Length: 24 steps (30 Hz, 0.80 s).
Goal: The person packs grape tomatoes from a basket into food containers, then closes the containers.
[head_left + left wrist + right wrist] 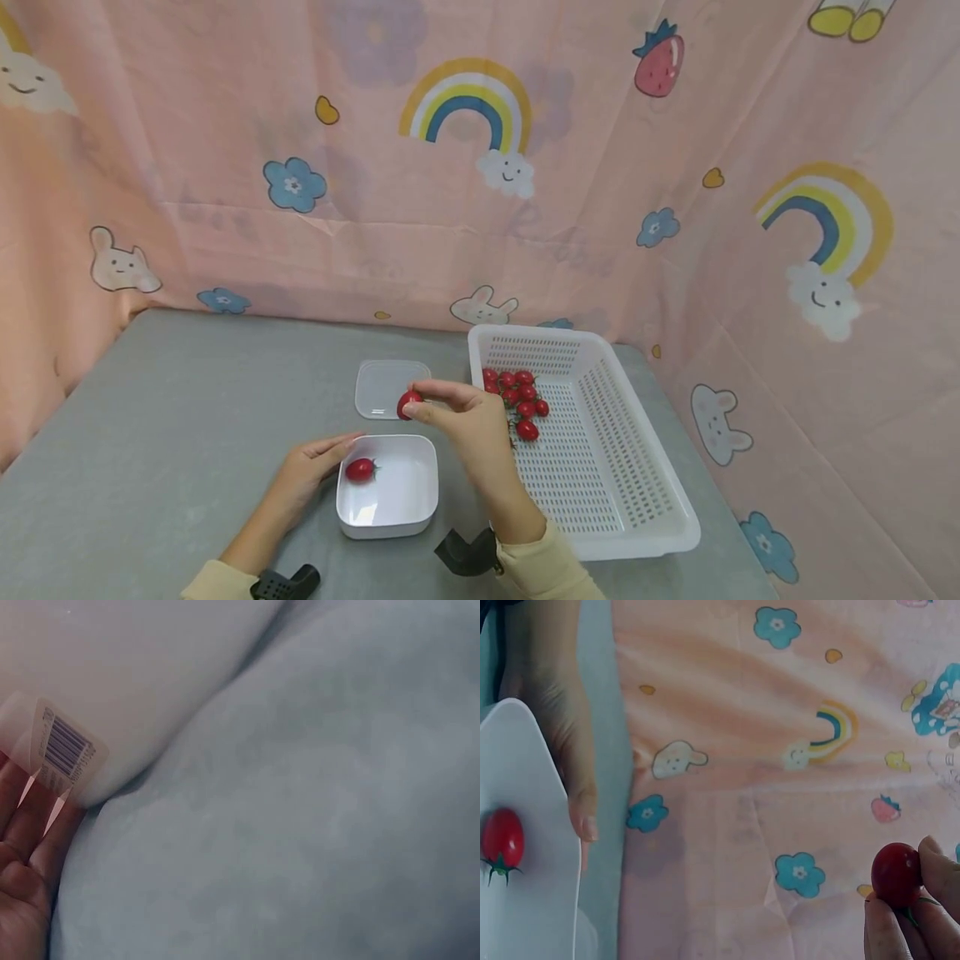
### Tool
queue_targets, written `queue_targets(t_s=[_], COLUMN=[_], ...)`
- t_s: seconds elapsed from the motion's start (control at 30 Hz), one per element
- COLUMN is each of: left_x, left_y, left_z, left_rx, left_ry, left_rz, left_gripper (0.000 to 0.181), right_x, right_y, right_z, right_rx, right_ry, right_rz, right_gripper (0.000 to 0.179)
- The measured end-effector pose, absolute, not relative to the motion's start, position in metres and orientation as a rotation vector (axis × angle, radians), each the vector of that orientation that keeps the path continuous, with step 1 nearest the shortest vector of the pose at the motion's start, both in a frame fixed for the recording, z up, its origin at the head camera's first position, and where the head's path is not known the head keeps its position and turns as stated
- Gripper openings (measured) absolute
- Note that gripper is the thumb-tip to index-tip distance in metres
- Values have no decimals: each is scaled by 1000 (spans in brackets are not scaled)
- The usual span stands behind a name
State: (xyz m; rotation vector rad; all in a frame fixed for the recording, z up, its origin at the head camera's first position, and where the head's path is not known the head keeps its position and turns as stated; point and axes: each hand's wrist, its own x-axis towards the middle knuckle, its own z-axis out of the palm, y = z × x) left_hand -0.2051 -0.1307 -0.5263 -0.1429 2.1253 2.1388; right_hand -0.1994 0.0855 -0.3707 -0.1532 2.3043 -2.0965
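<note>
My right hand (468, 421) pinches a cherry tomato (897, 874) between thumb and fingertips, its green stem toward the palm. In the head view that hand is above the table, between the white box and the basket. A white square box (397, 521) stands in front of me with one cherry tomato (361, 470) lying inside, near its left wall. My left hand (303, 479) rests against the box's left side, fingers straight along it. In the left wrist view, fingertips of this hand (26, 847) touch the wall beside a barcode label (66, 750).
A clear lid (378, 390) lies behind the box. At the right stands a white perforated basket (652, 467) with several cherry tomatoes (527, 430) gathered at its left side. A pink patterned cloth (360, 258) hangs behind the grey table (187, 400).
</note>
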Motion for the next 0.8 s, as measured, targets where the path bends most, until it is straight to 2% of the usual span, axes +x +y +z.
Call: queue_targets(t_s=[0.37, 0.8], left_x=[-207, -206], left_y=[-132, -132], left_z=[-527, -527], left_rx=[-140, -120], left_ry=[2165, 2131], left_rz=[2091, 2139], left_gripper=[40, 40], right_x=[-191, -199], right_y=[67, 53], right_z=[-387, -443], right_rx=[-202, -78], right_ry=[2226, 2194], right_rz=[-2173, -2165], right_gripper=[27, 27])
